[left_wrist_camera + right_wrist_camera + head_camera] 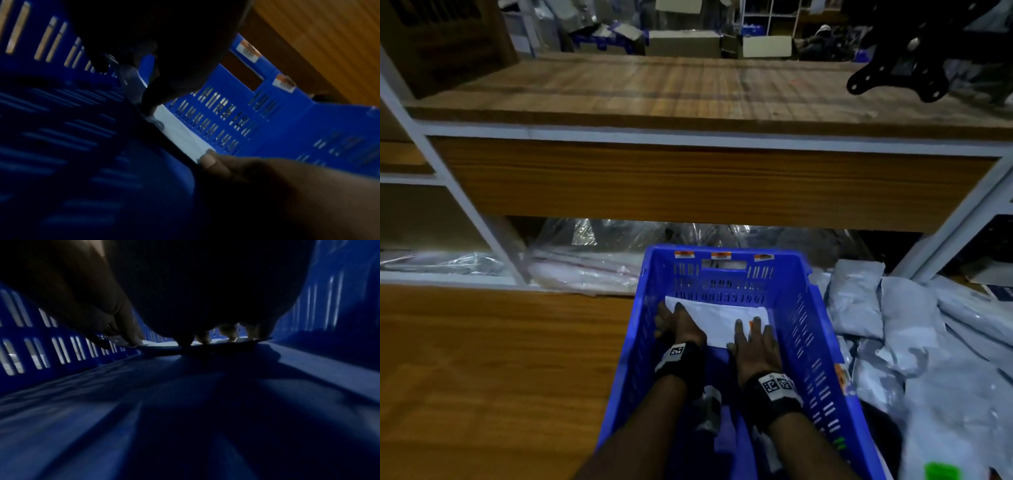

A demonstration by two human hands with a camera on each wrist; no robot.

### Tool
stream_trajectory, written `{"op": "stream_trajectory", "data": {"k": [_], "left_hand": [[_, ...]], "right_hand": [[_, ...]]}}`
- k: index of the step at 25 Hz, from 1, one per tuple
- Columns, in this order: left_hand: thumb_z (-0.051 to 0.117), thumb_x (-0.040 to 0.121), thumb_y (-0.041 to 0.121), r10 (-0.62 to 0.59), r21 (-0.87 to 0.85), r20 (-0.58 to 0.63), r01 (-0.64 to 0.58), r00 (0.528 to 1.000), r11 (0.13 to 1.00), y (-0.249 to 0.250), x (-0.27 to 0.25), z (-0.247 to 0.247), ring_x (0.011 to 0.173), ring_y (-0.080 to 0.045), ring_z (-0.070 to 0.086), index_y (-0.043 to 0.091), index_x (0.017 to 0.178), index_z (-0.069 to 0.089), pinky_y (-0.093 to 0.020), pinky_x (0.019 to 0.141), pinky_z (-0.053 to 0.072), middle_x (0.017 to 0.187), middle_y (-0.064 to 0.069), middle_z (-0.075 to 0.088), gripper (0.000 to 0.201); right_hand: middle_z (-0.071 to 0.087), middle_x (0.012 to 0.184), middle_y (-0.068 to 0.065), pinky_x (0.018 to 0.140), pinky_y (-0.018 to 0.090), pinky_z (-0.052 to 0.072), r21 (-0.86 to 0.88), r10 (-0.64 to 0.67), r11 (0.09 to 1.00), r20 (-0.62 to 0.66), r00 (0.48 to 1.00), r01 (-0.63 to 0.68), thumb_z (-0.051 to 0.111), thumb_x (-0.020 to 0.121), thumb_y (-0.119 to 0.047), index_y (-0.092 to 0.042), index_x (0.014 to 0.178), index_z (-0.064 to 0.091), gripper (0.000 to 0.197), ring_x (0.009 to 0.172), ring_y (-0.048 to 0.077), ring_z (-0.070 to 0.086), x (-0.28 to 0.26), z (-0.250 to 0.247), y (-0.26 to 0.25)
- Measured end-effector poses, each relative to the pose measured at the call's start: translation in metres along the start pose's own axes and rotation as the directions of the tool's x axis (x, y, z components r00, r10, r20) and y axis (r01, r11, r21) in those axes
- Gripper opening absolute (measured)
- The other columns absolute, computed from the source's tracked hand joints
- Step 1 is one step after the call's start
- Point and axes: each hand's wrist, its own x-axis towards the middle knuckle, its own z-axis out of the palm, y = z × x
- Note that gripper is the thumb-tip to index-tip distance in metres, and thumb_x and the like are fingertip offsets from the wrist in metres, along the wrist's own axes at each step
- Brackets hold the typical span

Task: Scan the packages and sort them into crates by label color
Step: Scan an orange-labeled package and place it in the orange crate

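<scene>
Blue plastic crate [808,325], slotted walls, is seen on the wooden floor below a wooden shelf [688,92]; orange stickers are noted on its far rim. One white package [722,323] lies flat on the crate floor at the far end, against the end wall. Both hands are inside the crate. The left hand [678,325] is laid on the package's left edge, fingers curled over that edge; in the left wrist view a fingertip is seen at the package's border. The right hand [755,342] is spread flat on the package's right part, fingers straight and pressing down, nothing gripped. A small orange mark shows between the right fingers; whether it is the label cannot be told.

Progress, as judged: one package is placed, and no other is seen in this crate. A heap of grey packages [893,325] remains just beside the crate on the right, so most sorting appears undone. No scanner is identified with certainty.
</scene>
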Motion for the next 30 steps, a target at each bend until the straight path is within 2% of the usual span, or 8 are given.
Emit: {"op": "stream_trajectory", "data": {"k": [4, 8, 11, 13, 16, 19, 26, 30], "left_hand": [[0.050, 0.096, 0.025, 0.186, 0.004, -0.082, -0.186, 0.979, 0.983, -0.020, 0.008, 0.028, 0.126, -0.045, 0.054, 0.005, 0.145, 0.060, -0.062, 0.100, 0.053, 0.152, -0.023, 0.051, 0.053], [0.047, 0.083, 0.023, 0.321, 0.272, -0.039, -0.299, 0.946, 0.915, -0.049, 0.026, 0.068, 0.128, -0.050, 0.055, 0.009, 0.124, 0.062, -0.065, 0.094, 0.046, 0.138, -0.028, 0.064, 0.045], [0.042, 0.101, 0.021, 0.271, 0.378, 0.082, -0.282, 0.959, 0.882, -0.017, -0.012, 0.016, 0.155, -0.050, 0.024, 0.013, 0.154, 0.046, -0.066, 0.119, 0.028, 0.170, -0.024, 0.023, 0.053], [0.055, 0.102, 0.028, 0.214, 0.299, 0.107, -0.236, 0.971, 0.924, -0.006, -0.019, 0.001, 0.159, -0.040, 0.013, 0.024, 0.155, 0.039, -0.053, 0.126, 0.020, 0.175, -0.012, 0.011, 0.056], [0.056, 0.093, 0.021, 0.250, -0.004, 0.028, -0.250, 0.968, 0.968, 0.021, -0.040, -0.040, 0.128, -0.037, 0.059, 0.027, 0.127, 0.063, -0.045, 0.108, 0.048, 0.139, -0.006, 0.061, 0.034], [0.056, 0.099, 0.021, 0.364, -0.039, -0.078, -0.368, 0.928, 0.929, 0.053, -0.072, -0.077, 0.112, -0.038, 0.068, 0.029, 0.123, 0.067, -0.041, 0.091, 0.053, 0.123, -0.009, 0.071, 0.028], [0.062, 0.099, 0.013, 0.760, -0.187, -0.275, -0.808, 0.589, 0.558, 0.127, -0.188, -0.111, 0.108, -0.024, 0.065, 0.023, 0.115, 0.069, -0.039, 0.090, 0.055, 0.123, 0.000, 0.068, 0.020], [0.066, 0.099, 0.016, 0.862, -0.282, -0.257, -0.887, 0.437, 0.365, 0.178, -0.283, -0.096, 0.113, -0.013, 0.062, 0.022, 0.113, 0.071, -0.028, 0.090, 0.053, 0.125, 0.006, 0.065, 0.016]], "right_hand": [[-0.018, 0.170, 0.013, 0.126, 0.049, 0.002, 0.045, -0.038, 0.998, -0.035, 0.999, 0.040, 0.025, 0.111, -0.044, -0.030, 0.164, -0.006, 0.063, 0.156, 0.041, -0.011, 0.006, 0.012, 0.010], [-0.019, 0.171, 0.011, 0.127, 0.050, 0.002, 0.028, -0.034, 0.999, -0.033, 0.999, 0.035, 0.027, 0.111, -0.040, -0.031, 0.164, -0.007, 0.063, 0.156, 0.041, -0.012, 0.004, 0.008, 0.011], [-0.014, 0.172, 0.010, 0.127, 0.053, 0.003, 0.088, 0.025, 0.996, 0.020, 0.999, -0.026, 0.027, 0.109, -0.047, -0.031, 0.165, 0.004, 0.062, 0.156, 0.043, -0.008, -0.001, -0.008, 0.003], [-0.004, 0.172, 0.009, 0.127, 0.053, 0.005, 0.242, 0.098, 0.965, 0.027, 0.995, -0.102, 0.027, 0.108, -0.054, -0.029, 0.164, 0.018, 0.062, 0.156, 0.042, -0.002, -0.006, -0.036, -0.005], [0.034, 0.163, 0.016, 0.124, 0.046, 0.022, 0.456, 0.054, 0.889, -0.020, 0.998, -0.039, 0.027, 0.110, -0.050, -0.017, 0.151, 0.046, 0.056, 0.151, 0.037, 0.028, -0.021, -0.093, -0.017], [0.062, 0.137, 0.015, 0.108, 0.042, 0.044, 0.610, 0.005, 0.780, -0.229, 0.974, 0.139, 0.038, 0.108, -0.050, -0.016, 0.132, 0.064, 0.050, 0.130, 0.036, 0.055, -0.057, -0.156, -0.017], [0.065, 0.130, -0.009, 0.098, 0.029, 0.051, 0.544, -0.037, 0.685, -0.639, 0.768, 0.485, 0.055, 0.104, -0.042, -0.027, 0.135, 0.063, 0.035, 0.115, 0.004, 0.059, -0.201, -0.255, 0.058], [0.063, 0.120, -0.023, 0.085, 0.016, 0.049, 0.565, 0.022, 0.674, -0.659, 0.752, 0.476, 0.054, 0.105, -0.045, -0.037, 0.130, 0.063, 0.028, 0.107, -0.010, 0.057, -0.254, -0.258, 0.140]]}}
